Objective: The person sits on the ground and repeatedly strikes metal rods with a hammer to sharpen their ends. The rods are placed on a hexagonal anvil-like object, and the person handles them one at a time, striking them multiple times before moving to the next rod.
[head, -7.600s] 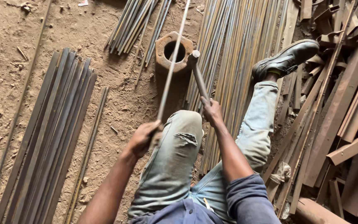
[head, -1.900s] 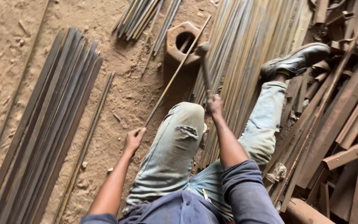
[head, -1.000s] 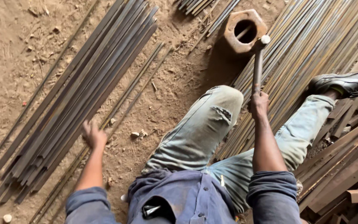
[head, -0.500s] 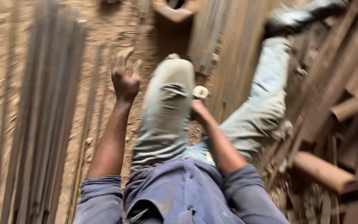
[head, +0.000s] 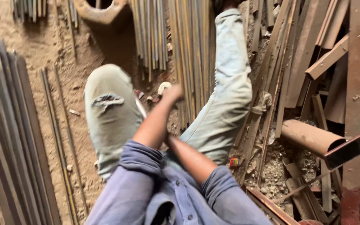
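left hand (head: pixel 172 92) reaches between the knees near a pale hammer head (head: pixel 163 87); grip blurred, cannot tell. right hand hidden. rods (head: pixel 188 50) crowd just beyond.

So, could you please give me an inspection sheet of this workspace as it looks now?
Surface: bare dirt floor, dusty, with small stones.
Job's things: thin rods lying in a bundle; small pale object beside the left hand, too blurred to identify.
Clutter: flat steel strips; hexagonal metal block; rusty pipe; scrap angle iron.
Hands: left hand reaches between the legs, grip blurred; right hand hidden behind the left forearm.
Cables: nothing seen.
Surroundings: the person's own legs in pale jeans; no other person seen.
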